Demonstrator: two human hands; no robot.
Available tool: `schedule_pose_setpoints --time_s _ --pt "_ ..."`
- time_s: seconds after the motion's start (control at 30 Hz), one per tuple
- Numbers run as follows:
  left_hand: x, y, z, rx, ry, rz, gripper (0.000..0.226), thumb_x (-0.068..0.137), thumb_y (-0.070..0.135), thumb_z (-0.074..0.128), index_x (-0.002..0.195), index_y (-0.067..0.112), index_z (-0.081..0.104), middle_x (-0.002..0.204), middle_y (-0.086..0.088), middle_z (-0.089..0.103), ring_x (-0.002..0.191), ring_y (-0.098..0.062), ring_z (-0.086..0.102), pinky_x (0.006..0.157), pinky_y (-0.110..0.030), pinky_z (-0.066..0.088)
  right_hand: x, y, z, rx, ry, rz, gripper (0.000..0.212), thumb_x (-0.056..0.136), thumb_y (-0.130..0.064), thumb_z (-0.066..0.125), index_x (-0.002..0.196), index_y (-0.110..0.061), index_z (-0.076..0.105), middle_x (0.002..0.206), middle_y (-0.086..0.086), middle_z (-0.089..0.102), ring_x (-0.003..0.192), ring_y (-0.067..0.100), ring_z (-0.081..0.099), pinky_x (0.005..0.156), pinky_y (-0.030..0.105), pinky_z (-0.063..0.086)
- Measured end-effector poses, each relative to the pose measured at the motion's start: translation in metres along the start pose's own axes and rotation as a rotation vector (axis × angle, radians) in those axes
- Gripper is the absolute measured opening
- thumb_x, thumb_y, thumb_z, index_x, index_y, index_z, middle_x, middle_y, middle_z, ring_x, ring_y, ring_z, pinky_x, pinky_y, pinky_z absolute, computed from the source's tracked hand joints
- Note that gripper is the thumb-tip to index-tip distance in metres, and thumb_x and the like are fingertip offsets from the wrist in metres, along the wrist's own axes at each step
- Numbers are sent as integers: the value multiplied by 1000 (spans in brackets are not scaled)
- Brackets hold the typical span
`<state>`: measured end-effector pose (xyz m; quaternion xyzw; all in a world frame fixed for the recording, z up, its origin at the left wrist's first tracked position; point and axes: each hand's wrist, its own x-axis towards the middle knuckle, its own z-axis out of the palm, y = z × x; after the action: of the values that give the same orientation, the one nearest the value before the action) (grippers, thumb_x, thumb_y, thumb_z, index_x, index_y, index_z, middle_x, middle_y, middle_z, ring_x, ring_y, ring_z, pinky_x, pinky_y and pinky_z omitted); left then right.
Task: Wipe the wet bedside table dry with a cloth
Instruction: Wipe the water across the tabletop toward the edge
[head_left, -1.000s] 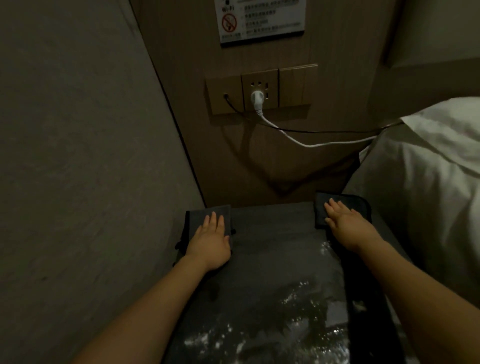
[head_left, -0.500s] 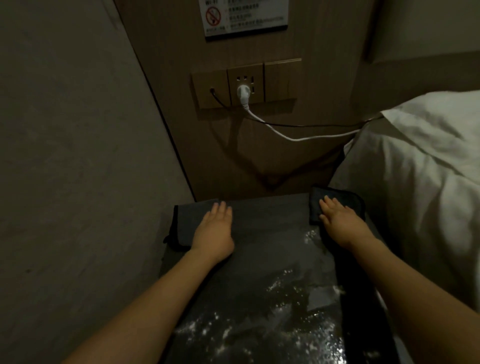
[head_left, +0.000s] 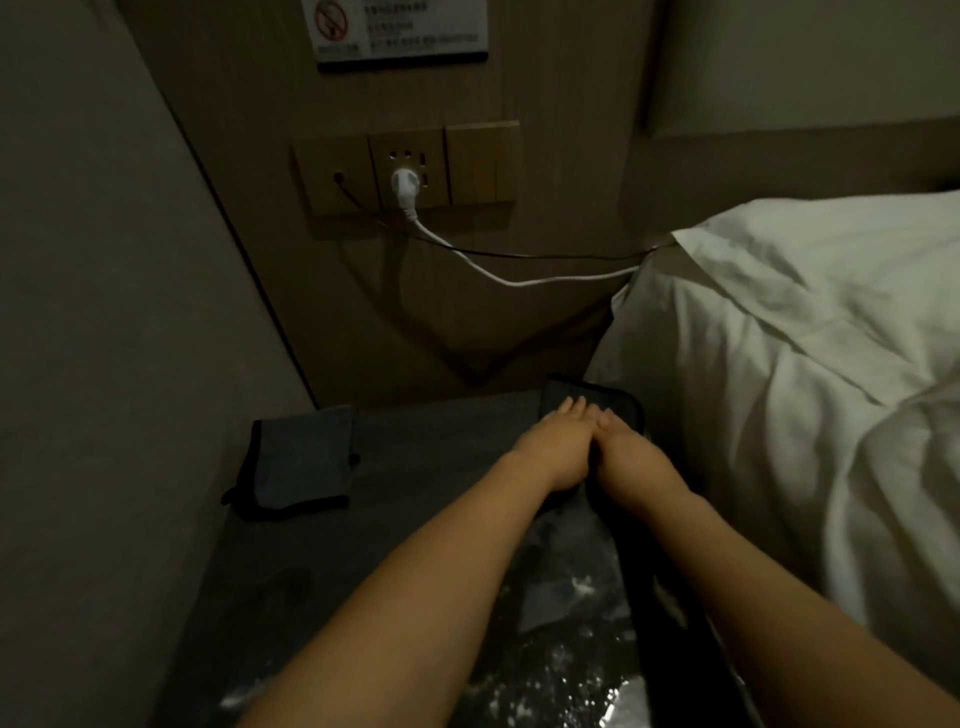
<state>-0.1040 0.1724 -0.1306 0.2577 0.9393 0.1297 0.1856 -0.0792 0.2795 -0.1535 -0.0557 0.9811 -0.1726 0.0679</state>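
Observation:
The dark bedside table (head_left: 426, 467) has wet, shiny patches (head_left: 576, 587) near its front. A dark cloth (head_left: 615, 402) lies at the table's far right corner, beside the bed. My right hand (head_left: 636, 465) presses down on it. My left hand (head_left: 550, 441) lies flat next to the right one, fingers straight, with its fingertips on the same cloth. The two hands touch. A second dark grey cloth (head_left: 301, 457) lies alone at the far left corner, with no hand on it.
A white bed with a pillow (head_left: 779, 364) borders the table on the right. A wall (head_left: 104, 312) closes the left side. Behind the table is a wood panel with a socket plate (head_left: 405, 171), a white plug and cables running towards the bed.
My left hand has come off the left cloth and moved right across the table to join my right hand on the right cloth. The view has shifted closer.

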Motion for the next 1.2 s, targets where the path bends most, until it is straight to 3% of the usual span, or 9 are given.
schedule_pose_setpoints --time_s 0.23,0.4,0.87,0.93,1.03,1.1,1.2 --pt "-15 1 8 -55 -59 -52 73 95 15 40 151 1 -5 160 -19 -8 149 -29 -8 121 -37 1 -6 1 4 -9 7 -13 60 94 -10 42 147 -15 15 157 3 16 145 15 13 112 25 23" --pt "-34 -4 11 -104 -52 -89 72 96 18 38 151 3 -6 160 -17 -10 149 -27 -10 121 -35 -2 -16 -14 7 -12 -35 -37 59 95 -10 41 148 -14 13 158 4 14 145 15 11 112 22 19" --pt "-116 -77 10 -152 -6 -229 73 94 14 38 151 6 -7 161 -12 -10 149 -22 -10 121 -33 -1 -23 -121 34 -138 -127 -204 57 97 -13 36 148 -10 11 158 6 14 145 18 14 116 26 10" --pt "-122 -90 6 -192 2 -244 68 95 12 36 153 10 1 162 -11 -2 150 -21 0 121 -32 7 -21 -134 37 -193 -104 -232 52 96 -13 35 145 -6 21 153 13 27 140 23 26 116 29 15" --pt "-132 -107 -10 -307 111 -250 55 94 11 38 148 20 31 155 -10 33 139 -25 37 114 -33 33 -19 -147 41 -205 -47 -162 42 97 -20 36 136 -4 36 141 17 42 129 28 38 111 34 28" --pt "-142 -121 -18 -300 251 -263 52 91 6 40 142 17 44 148 -9 44 132 -25 47 110 -33 38 -18 -150 50 -172 -41 -143 49 99 -28 32 141 -2 28 151 19 27 140 30 23 117 37 18" --pt "-156 -158 -21 -180 308 -327 53 96 6 37 148 9 30 158 -8 24 147 -21 21 118 -27 15 -14 -151 60 -155 -43 -103 54 101 -30 25 147 -8 10 158 12 5 146 26 4 118 38 7"
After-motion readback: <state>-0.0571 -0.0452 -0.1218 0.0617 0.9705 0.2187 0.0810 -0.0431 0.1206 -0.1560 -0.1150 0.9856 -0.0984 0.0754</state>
